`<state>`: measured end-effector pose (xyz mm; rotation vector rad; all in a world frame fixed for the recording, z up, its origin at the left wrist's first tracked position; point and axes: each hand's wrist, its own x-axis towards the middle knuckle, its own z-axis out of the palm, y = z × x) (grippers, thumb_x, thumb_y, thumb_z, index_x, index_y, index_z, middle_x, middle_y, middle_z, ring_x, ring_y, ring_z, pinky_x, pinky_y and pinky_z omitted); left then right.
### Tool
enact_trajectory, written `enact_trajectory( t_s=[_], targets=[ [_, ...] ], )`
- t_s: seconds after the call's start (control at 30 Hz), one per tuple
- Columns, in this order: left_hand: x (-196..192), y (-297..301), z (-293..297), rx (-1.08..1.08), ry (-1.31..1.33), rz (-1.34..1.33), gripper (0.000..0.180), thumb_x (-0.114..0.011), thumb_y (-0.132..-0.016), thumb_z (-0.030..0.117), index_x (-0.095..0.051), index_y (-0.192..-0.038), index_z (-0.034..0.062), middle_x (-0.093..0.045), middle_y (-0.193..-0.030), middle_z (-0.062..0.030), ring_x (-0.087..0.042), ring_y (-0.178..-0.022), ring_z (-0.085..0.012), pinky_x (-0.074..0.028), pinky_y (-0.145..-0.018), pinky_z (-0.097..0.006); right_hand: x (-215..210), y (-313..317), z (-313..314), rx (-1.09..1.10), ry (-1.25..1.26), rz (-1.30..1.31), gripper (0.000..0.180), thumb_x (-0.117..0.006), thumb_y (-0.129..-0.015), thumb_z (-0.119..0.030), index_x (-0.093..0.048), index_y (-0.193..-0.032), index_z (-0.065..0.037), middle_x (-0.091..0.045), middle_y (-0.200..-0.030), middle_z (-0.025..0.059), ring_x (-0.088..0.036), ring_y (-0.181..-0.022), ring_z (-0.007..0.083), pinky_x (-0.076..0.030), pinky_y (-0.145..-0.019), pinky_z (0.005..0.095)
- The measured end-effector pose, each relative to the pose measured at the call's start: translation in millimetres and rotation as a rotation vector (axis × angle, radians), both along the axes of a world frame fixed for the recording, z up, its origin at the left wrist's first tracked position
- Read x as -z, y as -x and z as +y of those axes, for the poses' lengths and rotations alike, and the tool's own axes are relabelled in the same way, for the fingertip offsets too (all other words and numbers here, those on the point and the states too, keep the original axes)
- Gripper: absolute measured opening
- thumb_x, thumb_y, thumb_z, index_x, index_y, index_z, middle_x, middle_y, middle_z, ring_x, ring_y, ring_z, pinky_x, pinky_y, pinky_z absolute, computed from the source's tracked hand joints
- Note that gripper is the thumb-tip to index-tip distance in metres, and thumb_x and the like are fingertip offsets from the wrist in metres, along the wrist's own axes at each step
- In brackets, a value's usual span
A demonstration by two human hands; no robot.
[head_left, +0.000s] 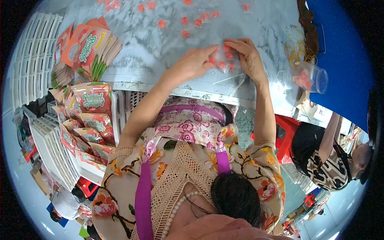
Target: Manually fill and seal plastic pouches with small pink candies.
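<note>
Near the front edge of the table, a cluster of small red candies (222, 65) in clear wrapping lies between my two hands. My left hand (193, 63) closes on the cluster's left side, thumb and forefinger pinching at the clear wrapping. From the other side my right hand (249, 59) curls its fingers over the upper right candies. Whether one clear bag encloses the whole cluster, I cannot tell. More wrapped red candies (185, 33) are scattered farther back on the table (140, 52).
Flat printed pouches (86, 48) lie stacked at the table's left. Below them, a white crate (117, 116) holds several filled pouches (94, 102). A clear cup (316, 79) with red pieces lies tipped at right, near yellow rubber bands (297, 47). Another person (320, 152) sits at right.
</note>
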<state>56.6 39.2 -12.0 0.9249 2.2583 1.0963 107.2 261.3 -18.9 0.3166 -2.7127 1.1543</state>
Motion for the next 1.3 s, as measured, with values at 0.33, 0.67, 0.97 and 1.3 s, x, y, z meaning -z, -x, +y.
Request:
enact_trajectory(
  t_s=[0.33,0.67,0.97,1.3],
  targets=[
    [-23,89,-64,-0.397,-0.08,0.362,0.042,-0.07,-0.078,0.015,-0.063,-0.119,0.0107,-0.065,-0.087,-0.0145,-0.064,-0.081,-0.0286,-0.05,-0.073,-0.039,-26,10,-3,0.034,0.083,-0.029,0.06,-0.039,-0.069,0.017,-0.064,-0.118,-0.007,-0.063,-0.12,0.0117,-0.057,-0.11,0.028,-0.045,-0.096,0.035],
    [-9,100,-63,-0.176,0.126,0.18,0.059,-0.078,-0.068,0.016,-0.061,-0.125,0.0111,-0.061,-0.101,-0.0144,-0.059,-0.086,-0.0238,-0.048,-0.078,-0.034,2,74,-38,0.012,-0.108,0.066,0.058,-0.041,-0.072,0.016,-0.063,-0.12,-0.009,-0.062,-0.12,0.0159,-0.061,-0.102,0.0305,-0.047,-0.093,0.0347],
    [-10,112,-73,-0.174,0.101,0.167,0.066,-0.081,-0.065,0.014,-0.059,-0.127,0.0116,-0.057,-0.115,-0.0115,-0.057,-0.086,-0.0217,-0.048,-0.077,-0.033,1,82,-27,0.039,0.116,0.011,0.057,-0.04,-0.074,0.015,-0.063,-0.12,-0.009,-0.065,-0.112,0.0128,-0.062,-0.091,0.0221,-0.049,-0.084,0.0297],
    [5,109,-49,0.061,0.025,0.304,0.086,-0.084,-0.059,0.015,-0.047,-0.137,0.0121,-0.043,-0.133,-0.0118,-0.056,-0.095,-0.0253,-0.048,-0.081,-0.033,19,99,-22,-0.003,-0.225,0.202,0.057,-0.044,-0.07,0.013,-0.06,-0.122,-0.005,-0.063,-0.118,0.0156,-0.058,-0.102,0.0345,-0.044,-0.094,0.0385]
  ],
)
